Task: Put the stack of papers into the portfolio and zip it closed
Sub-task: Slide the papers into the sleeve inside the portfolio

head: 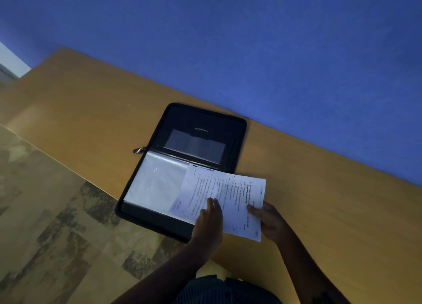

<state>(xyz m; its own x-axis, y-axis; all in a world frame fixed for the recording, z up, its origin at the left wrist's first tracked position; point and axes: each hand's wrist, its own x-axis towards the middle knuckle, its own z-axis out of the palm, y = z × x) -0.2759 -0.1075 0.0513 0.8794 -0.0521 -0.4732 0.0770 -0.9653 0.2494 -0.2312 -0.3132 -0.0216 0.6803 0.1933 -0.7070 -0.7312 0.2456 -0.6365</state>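
A black zip portfolio (201,118) lies open on the wooden desk (91,121), its clear plastic sleeve (157,182) facing up on the near half. The printed stack of papers (230,194) lies tilted over the portfolio's right part and sticks out past its right edge. My left hand (210,219) rests on the stack's near edge, fingers flat on top. My right hand (269,219) grips the stack's right corner. The zipper pull (138,150) hangs out at the portfolio's left side by the spine.
A blue partition wall (274,52) runs along the desk's far edge, right behind the portfolio. The desk's near edge runs diagonally, with patterned floor (45,223) below it on the left. Bare desk surface extends to the left and right of the portfolio.
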